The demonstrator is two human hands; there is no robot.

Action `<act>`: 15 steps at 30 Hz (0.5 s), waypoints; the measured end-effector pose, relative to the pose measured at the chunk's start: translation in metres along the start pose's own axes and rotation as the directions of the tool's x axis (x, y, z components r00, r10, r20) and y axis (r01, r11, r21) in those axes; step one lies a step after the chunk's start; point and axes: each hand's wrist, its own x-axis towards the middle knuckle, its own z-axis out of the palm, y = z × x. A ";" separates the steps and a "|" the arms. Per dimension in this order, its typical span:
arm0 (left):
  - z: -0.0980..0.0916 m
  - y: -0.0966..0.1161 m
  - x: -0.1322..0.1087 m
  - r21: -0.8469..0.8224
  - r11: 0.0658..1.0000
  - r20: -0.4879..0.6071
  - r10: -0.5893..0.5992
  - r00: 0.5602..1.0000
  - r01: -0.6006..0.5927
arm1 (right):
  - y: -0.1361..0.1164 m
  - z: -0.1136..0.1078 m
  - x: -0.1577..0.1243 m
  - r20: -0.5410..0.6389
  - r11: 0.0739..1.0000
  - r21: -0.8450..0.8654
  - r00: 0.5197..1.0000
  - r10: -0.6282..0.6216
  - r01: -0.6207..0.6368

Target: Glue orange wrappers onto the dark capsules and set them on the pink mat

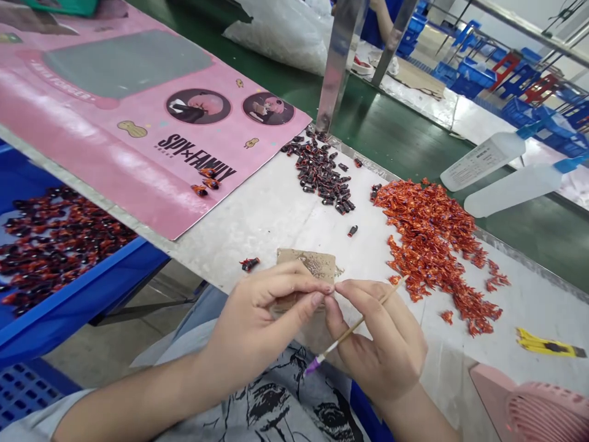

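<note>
So the whole setup is a long white-topped workbench [257,227] with a green conveyor belt [391,129] running behind it, and a big pink Spy x Family printed board [92,141] lying across the left end. Off the bench's left edge there's a blue tray [92,288] heaped with little red-and-black painted parts. On the bench itself sits a big loose pile of orange-red pieces [432,245], with a smaller pile of black-and-red capsule-shaped bits [319,175] just beside it. Two white plastic bottles with blue tops [483,161] lie over on the far side, and a pink fan [543,411] and yellow utility knife [547,345] sit near the right edge. Right in front of the person is a torn cardboard scrap [306,264] smeared with grey stuff. Both hands are up over it, fingertips almost meeting. The left hand [257,325] is pinched closed, but I can't tell if it's got anything tiny in there. The right hand [381,341] is curled around a thin wooden brush [354,328] with a purple end, its tip sticking out past the fingers.
</note>
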 end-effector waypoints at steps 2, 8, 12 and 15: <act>0.003 0.000 -0.001 0.138 0.985 0.017 0.099 0.995 -0.100 | 0.001 -0.001 -0.002 0.000 0.994 -0.105 0.999 -0.035 0.035; 0.009 0.003 -0.002 0.392 0.873 0.114 0.268 0.957 -0.291 | 0.006 0.000 -0.005 0.056 0.957 -0.252 0.990 -0.132 0.142; 0.011 0.007 -0.001 0.416 0.857 0.147 0.267 0.952 -0.305 | 0.010 0.001 -0.008 0.038 0.949 -0.279 0.989 -0.145 0.150; 0.011 0.009 0.001 0.393 0.875 0.156 0.241 0.958 -0.284 | 0.010 0.000 -0.007 -0.004 0.969 -0.225 0.994 -0.107 0.103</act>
